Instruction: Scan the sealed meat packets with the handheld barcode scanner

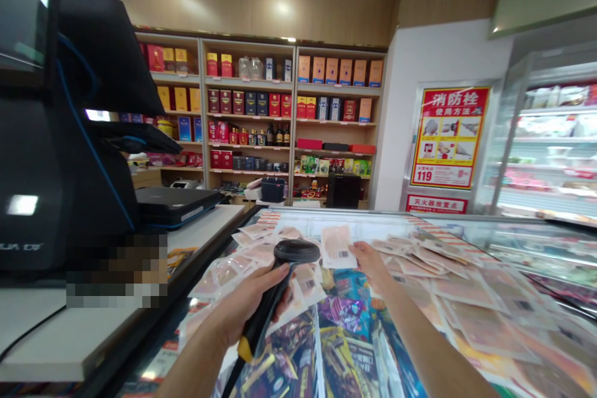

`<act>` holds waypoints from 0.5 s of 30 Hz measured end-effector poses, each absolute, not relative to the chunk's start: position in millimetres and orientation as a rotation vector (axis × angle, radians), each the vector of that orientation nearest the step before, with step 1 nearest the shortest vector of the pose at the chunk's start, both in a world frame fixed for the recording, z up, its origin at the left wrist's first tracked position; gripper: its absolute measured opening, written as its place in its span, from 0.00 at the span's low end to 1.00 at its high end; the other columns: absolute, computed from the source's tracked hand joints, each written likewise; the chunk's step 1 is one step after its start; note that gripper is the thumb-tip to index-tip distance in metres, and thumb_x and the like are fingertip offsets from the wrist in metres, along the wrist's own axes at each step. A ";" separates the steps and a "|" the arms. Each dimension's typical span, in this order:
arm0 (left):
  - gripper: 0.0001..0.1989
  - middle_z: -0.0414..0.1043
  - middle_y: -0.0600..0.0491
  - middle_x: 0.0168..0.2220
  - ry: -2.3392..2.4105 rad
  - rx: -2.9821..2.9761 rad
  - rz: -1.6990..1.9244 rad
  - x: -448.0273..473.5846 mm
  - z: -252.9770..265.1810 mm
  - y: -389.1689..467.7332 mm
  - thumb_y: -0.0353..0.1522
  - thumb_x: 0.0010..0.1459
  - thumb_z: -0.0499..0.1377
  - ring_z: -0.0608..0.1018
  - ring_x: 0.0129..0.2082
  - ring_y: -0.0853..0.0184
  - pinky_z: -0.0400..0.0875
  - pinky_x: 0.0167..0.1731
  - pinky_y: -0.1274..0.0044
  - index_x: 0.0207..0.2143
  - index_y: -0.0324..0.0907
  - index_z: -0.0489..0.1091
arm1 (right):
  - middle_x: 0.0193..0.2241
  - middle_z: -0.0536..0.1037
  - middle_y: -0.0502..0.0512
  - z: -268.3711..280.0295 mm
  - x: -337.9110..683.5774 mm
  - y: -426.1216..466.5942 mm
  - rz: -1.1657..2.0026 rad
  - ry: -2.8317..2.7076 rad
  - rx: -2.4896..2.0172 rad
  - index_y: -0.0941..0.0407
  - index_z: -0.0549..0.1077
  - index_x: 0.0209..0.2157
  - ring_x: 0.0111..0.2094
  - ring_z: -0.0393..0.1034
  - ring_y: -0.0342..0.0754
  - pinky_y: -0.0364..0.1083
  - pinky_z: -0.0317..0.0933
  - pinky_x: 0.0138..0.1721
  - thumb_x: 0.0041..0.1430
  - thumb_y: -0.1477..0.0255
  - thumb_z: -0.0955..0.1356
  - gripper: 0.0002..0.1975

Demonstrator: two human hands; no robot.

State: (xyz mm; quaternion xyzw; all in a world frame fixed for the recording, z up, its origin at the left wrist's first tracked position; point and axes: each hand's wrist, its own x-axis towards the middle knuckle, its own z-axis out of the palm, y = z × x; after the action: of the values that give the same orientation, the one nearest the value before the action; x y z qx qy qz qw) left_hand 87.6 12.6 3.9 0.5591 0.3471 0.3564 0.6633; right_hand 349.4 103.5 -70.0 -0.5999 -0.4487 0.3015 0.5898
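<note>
My left hand (254, 298) is wrapped around the handle of a black barcode scanner (296, 250), which has a yellow piece near its cord end. Between the fingers of my right hand (370, 261) is the edge of a flat, pale packet (336, 247) with a barcode on its lower right. The scanner head is just left of that packet, and a gap shows between them. Similar flat packets (461, 280) lie overlapping on the right of the glass top, and more packets (247, 261) lie on the left, partly behind my left hand.
Under the glass of the display case (298, 214) are colourful bags (342, 317). At left, a black checkout machine (46, 137) stands on a white counter (56, 345). Shelves of boxes (252, 102) line the back wall. A lit cooler (550, 149) stands at right.
</note>
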 end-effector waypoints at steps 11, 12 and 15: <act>0.14 0.62 0.57 0.18 0.763 1.247 0.702 101.5 -4.3 5.7 0.42 0.46 0.52 0.63 0.14 0.76 0.57 0.15 0.82 0.27 0.39 0.61 | 0.12 0.65 0.44 -70.7 348.3 99.1 0.829 -0.867 -1.146 0.56 0.61 0.22 0.15 0.59 0.40 0.40 0.51 0.17 0.32 0.65 0.67 0.13; 0.14 0.62 0.57 0.18 0.771 1.248 0.699 102.2 -4.8 5.7 0.42 0.46 0.52 0.63 0.13 0.76 0.56 0.14 0.82 0.27 0.39 0.61 | 0.11 0.64 0.43 -71.1 347.1 99.5 0.837 -0.866 -1.139 0.56 0.61 0.21 0.15 0.58 0.40 0.40 0.51 0.16 0.32 0.65 0.67 0.13; 0.14 0.62 0.57 0.17 0.783 1.245 0.699 103.6 -5.4 5.6 0.41 0.47 0.52 0.63 0.13 0.77 0.56 0.14 0.83 0.28 0.39 0.61 | 0.11 0.64 0.43 -71.8 344.7 99.3 0.871 -0.850 -1.120 0.55 0.61 0.21 0.15 0.58 0.40 0.40 0.51 0.16 0.31 0.65 0.67 0.13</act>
State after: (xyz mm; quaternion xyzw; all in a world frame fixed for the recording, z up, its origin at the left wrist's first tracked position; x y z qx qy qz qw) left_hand 103.6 5.6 -5.4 0.5559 0.3496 0.3120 0.6866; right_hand 344.7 99.3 -71.8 -0.4984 -0.3781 0.3877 0.6770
